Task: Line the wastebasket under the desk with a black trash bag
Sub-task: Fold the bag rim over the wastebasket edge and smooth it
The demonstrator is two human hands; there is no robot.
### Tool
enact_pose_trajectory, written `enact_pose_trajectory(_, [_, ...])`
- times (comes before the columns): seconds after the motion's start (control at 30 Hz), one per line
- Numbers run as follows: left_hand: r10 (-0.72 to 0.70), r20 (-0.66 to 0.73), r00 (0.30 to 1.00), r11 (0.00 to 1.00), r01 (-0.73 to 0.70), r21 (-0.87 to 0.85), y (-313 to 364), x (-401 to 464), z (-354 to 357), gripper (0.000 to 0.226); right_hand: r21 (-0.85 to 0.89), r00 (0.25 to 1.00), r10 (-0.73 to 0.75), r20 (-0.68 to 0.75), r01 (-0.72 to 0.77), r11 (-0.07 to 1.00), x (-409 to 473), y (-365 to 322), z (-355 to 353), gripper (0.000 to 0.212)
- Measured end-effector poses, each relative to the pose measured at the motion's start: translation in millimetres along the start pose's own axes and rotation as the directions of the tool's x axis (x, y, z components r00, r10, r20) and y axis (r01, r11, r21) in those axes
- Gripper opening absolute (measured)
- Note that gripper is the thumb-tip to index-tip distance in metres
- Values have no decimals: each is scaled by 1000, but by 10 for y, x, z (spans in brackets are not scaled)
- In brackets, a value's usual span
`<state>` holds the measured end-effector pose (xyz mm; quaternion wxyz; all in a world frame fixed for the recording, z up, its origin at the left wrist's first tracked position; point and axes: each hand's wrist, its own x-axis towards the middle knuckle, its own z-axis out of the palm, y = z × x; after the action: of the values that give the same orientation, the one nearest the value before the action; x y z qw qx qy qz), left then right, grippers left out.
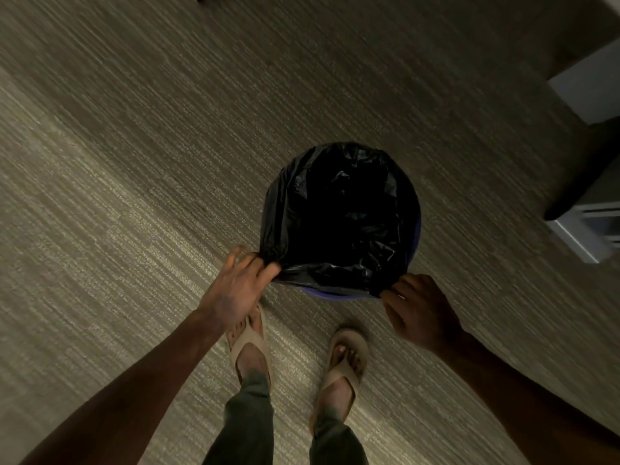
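No readable text, label, brand, number or sign shows anywhere.

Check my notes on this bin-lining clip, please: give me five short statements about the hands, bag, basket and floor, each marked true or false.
1. Both hands grip the bag's edge. True: the left hand and right hand each pinch the near edge of the black trash bag.
2. The bag lies flat on the floor beside the basket. False: it is draped over the wastebasket, open at the top.
3. The wastebasket is red. False: the sliver showing below the bag is blue-purple.
4. The basket stands on carpet. True.
5. The person is barefoot. False: they wear tan sandals.
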<state>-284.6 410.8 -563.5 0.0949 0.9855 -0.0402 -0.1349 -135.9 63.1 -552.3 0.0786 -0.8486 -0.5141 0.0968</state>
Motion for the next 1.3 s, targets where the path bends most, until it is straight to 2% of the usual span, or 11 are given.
enact_pose_trajectory(0.17, [18,198,980,999,-25,35,23,53,26,54,2,997,-14,73,14,1000,-19,69,43,31])
enact_pose_trajectory(0.33, [17,196,981,1000,-15,-12,106,133,-3,55,-35,960,108,258,-102,994,-101,46,94,52])
enact_pose_trajectory(0.47, [-101,121,987,909,141,-393,129,54,50,41,205,947,205,249,-259,944,-142,-2,76,56])
enact_pose_trajectory(0.53, [-366,226,903,560,408,-721,227,41,4,38,416,869,427,252,-495,763,-121,-39,63,43])
enact_pose_trajectory(0.6, [-505,460,730,111,584,-804,286,109,-61,38,542,618,723,308,-739,401,-13,-30,14,27])
enact_pose_trajectory(0.67, [-490,589,643,-261,536,-803,260,208,-76,32,653,359,849,387,-757,23,124,18,-20,16])
enact_pose_trajectory(0.73, [-465,642,610,-401,501,-767,214,292,-75,31,750,221,873,434,-626,-215,295,55,-67,14])
enact_pose_trajectory(0.93, [-790,363,494,-17,574,-819,224,528,-375,39,602,-9,968,252,-781,-164,574,216,-74,39])
enact_pose_trajectory(1.0, [-766,318,559,49,544,-838,232,631,-430,44,608,52,981,189,-790,-75,664,235,-154,39])
enact_pose_trajectory(1.13, [-630,413,658,-93,464,-881,250,802,-437,57,663,360,896,260,-741,105,895,279,-201,49])
enact_pose_trajectory(1.3, [-641,494,588,-211,484,-849,143,1005,-360,44,545,299,841,450,-838,6,1061,457,-90,66])
